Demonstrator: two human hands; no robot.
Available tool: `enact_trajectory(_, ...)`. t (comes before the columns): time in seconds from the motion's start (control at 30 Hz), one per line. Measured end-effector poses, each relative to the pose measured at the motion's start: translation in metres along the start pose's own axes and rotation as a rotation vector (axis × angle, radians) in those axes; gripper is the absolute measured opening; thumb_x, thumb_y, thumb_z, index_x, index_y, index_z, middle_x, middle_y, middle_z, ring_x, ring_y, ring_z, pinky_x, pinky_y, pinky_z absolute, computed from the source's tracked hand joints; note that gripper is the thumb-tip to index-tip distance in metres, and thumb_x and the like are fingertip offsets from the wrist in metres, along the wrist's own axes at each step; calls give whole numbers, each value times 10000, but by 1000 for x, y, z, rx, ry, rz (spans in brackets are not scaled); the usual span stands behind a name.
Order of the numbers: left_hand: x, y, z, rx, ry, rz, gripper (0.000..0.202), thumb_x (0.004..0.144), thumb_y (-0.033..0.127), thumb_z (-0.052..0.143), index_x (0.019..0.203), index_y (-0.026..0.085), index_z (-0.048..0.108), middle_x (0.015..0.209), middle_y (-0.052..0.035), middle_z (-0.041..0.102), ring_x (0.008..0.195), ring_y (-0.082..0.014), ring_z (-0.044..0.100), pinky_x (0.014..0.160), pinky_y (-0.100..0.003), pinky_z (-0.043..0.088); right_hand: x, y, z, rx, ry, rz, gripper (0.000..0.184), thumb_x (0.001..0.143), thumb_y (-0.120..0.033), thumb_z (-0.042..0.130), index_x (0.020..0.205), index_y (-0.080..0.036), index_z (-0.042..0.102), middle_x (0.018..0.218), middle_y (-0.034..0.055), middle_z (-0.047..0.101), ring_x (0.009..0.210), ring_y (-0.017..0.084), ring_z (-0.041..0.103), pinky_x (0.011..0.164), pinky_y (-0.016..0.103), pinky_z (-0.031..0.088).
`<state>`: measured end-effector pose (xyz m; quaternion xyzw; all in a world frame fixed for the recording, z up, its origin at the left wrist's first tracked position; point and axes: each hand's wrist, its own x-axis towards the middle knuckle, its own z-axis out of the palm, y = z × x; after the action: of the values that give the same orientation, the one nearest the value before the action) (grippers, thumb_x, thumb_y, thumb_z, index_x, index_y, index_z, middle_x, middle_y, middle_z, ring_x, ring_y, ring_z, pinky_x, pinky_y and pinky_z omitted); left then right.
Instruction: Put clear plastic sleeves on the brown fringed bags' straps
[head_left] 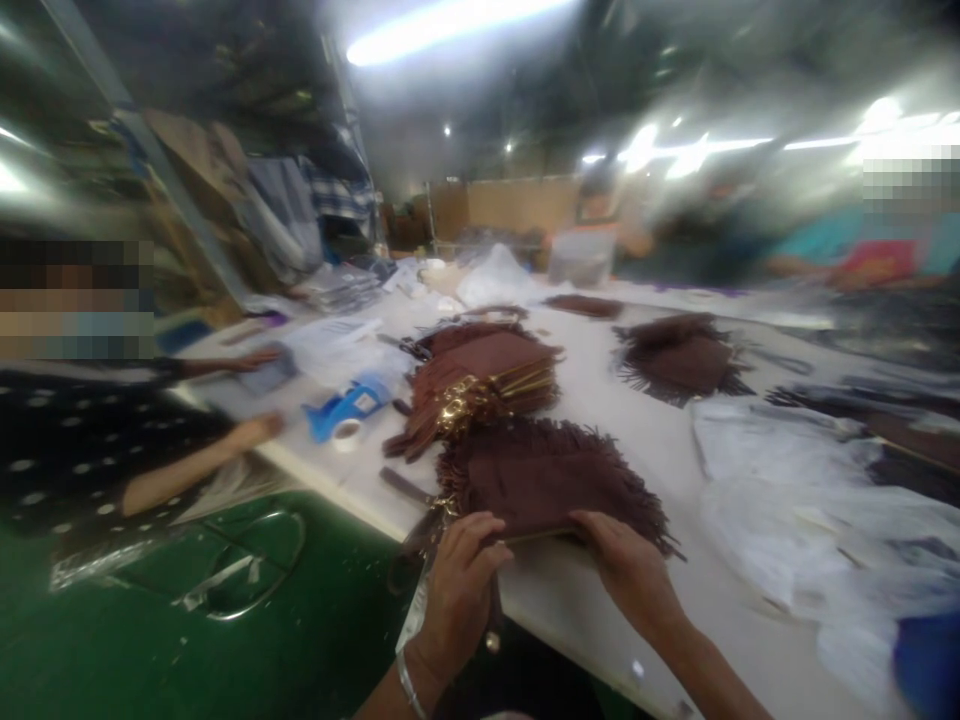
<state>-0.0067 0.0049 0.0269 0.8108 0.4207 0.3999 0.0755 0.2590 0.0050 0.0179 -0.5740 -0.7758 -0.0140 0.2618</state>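
Note:
A brown fringed fabric piece (544,475) lies at the near edge of the white table (645,430). My left hand (459,580) grips its near left corner with curled fingers. At the near right edge of the same piece, my right hand (628,565) pinches the fabric. A stack of similar brown fringed pieces with gold trim (480,385) sits just beyond. The whole view is blurred by motion.
More brown fringed pieces (679,355) lie farther right. White plastic bags (795,500) cover the right side. A blue tape dispenser (345,405) and tape roll sit at left. A person's arms (202,460) reach in from the left; other people sit at the far right.

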Motion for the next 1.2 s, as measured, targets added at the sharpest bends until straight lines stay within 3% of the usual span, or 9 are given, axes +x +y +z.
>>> enact_trajectory(0.2,-40,-22,10,194,-154,56,357,839,27,417,948,253,671,1375,-107,468,1275,-291,441,971,-511,472,-17,-19,10,-29,-7,-19,401,861,-61,451,1190,-222,614,1233,69,639,1139,234,575,990,401,467)
enact_trajectory(0.37,-33,-37,19,178,-200,104,301,842,116,458,1074,226,615,1405,-138,414,1279,-310,429,985,-518,453,-53,-24,15,-194,38,20,349,902,-134,469,1219,-223,585,1300,77,593,1186,244,533,1003,405,437)
enact_trajectory(0.47,-20,-37,22,182,-185,142,243,870,239,490,1084,205,599,1400,-156,420,1246,-326,452,1003,-541,414,-95,-2,-2,-328,48,263,194,932,-201,463,923,-232,654,966,50,702,888,202,642,797,323,502)
enact_trajectory(0.6,-8,-37,28,232,-185,154,244,889,355,482,1028,190,599,1353,-173,470,1223,-339,467,998,-549,384,-157,52,-46,-486,122,554,285,956,-341,446,756,-197,588,677,45,631,631,198,606,591,301,454)
enact_trajectory(0.73,-4,-38,32,272,-198,153,252,889,369,450,962,177,596,1258,-181,535,1243,-342,446,1005,-553,356,-200,93,-66,-597,174,660,318,965,-378,403,963,-146,620,933,146,678,886,271,628,747,369,476)
enact_trajectory(0.83,-6,-38,31,296,-242,161,253,878,342,439,975,178,605,1196,-163,580,1273,-332,423,1003,-525,370,-218,100,-57,-633,163,632,361,952,-353,432,1180,-120,587,1243,199,602,1166,325,531,897,426,441)
enact_trajectory(0.93,-10,-39,31,313,-195,153,288,861,354,427,981,173,616,1249,-170,551,1262,-331,439,997,-503,392,-230,96,-44,-662,96,526,358,943,-300,456,1247,-154,576,1315,155,579,1261,327,464,990,450,384)
enact_trajectory(1.07,-14,-23,42,259,-77,215,273,852,364,463,986,187,622,1378,-171,455,1178,-336,509,966,-515,418,-239,90,-42,-661,29,406,324,947,-250,456,1239,-218,593,1314,77,599,1254,294,485,1052,455,330)
enact_trajectory(1.2,-16,25,66,102,-164,385,199,863,273,527,1040,223,603,1388,-134,459,1195,-292,510,938,-444,473,-239,83,-45,-656,58,425,316,957,-199,419,1202,-173,617,1267,102,629,1220,273,518,1055,447,330)
